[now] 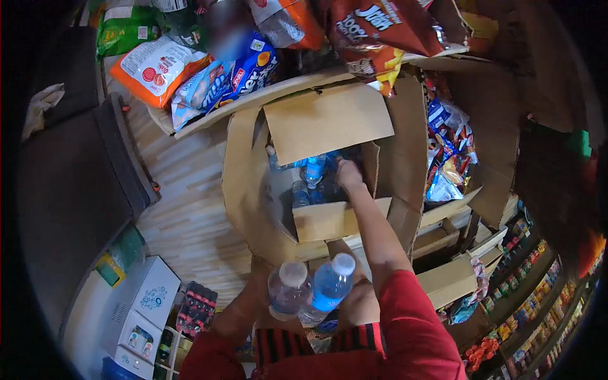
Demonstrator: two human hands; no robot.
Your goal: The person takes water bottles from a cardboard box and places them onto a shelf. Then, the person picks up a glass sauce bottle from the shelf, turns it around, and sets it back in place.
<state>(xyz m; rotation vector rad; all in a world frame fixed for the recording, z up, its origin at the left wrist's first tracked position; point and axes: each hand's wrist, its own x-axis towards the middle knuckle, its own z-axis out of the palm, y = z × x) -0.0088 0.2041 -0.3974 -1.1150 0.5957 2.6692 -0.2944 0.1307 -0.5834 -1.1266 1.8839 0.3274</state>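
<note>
My right hand (pixel 348 174) is reaching into the carton (pixel 326 221), its fingers curling down among the packed bottles (pixel 315 170); I cannot tell whether that grip is pinching one. My left forearm (pixel 237 310) is extending beside two near bottles (pixel 288 291) (pixel 332 285), its grip hidden, apparently keeping them close so the right side is working freely. Both long axes are running roughly upright, caps pointing up, the right one leaning right.

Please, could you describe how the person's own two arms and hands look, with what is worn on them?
Both arms wear plain red sleeves, the right sleeve and the left sleeve, leaving the forearms bare. The right hand shows no glove or watch. The left hand is too hidden to describe.
</note>
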